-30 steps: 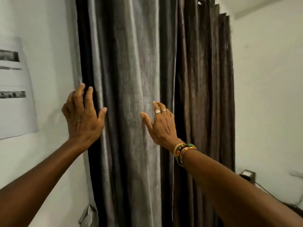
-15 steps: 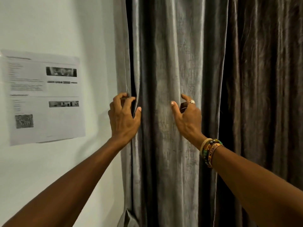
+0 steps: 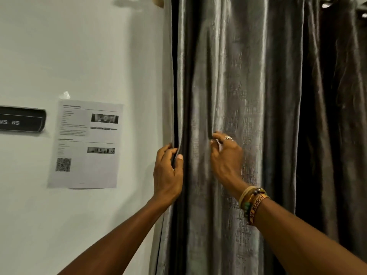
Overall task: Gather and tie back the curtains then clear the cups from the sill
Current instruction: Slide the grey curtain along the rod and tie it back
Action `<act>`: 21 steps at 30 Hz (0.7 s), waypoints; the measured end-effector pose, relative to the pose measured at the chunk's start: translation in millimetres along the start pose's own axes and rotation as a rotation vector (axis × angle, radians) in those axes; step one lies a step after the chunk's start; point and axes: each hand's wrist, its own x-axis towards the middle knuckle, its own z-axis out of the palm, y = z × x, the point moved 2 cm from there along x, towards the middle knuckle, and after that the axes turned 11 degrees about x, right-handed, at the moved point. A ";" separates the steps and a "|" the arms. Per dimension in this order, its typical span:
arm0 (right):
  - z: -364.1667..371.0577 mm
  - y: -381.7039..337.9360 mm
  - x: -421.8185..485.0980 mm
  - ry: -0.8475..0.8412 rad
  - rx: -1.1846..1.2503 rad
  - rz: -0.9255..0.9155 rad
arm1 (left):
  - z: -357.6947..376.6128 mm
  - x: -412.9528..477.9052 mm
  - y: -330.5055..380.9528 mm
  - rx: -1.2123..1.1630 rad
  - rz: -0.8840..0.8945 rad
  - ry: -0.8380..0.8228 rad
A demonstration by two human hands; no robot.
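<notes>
A second ago both your hands lay flat on the cloth, fingers straight; now they bite in. Your left hand [image 3: 168, 171] curls its fingers round the outer edge of the grey curtain [image 3: 228, 76], thumb on the front. Your right hand [image 3: 226, 157], near it on the right, pinches a fold of the same panel. Gathering has begun, I judge; tying has not. Count two curtains: the grey one in your grip, and one darker curtain [image 3: 337, 116] well right of your right hand, untouched. One printed sheet [image 3: 85, 143] hangs left of your left hand. No cups, sill or tie-back show.
</notes>
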 end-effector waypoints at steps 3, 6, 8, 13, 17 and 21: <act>28.0 -9.2 2.7 -0.148 -0.010 -0.031 | 9.0 -4.9 18.8 0.023 0.010 -0.018; 53.6 -30.5 6.3 -0.310 0.243 0.008 | 0.0 -5.8 23.0 -0.064 -0.132 0.033; 57.8 -43.5 12.2 -0.414 0.471 0.100 | -8.5 -5.7 13.1 -0.095 -0.183 0.034; 39.2 -43.2 31.6 -0.492 0.597 0.064 | -20.4 -7.7 4.7 0.110 -0.145 0.100; -1.8 5.3 46.2 0.218 0.158 0.254 | -29.7 -1.1 -1.4 0.144 -0.187 0.173; -55.3 69.4 65.6 0.373 0.056 0.674 | -35.5 0.0 -8.0 0.134 -0.192 0.183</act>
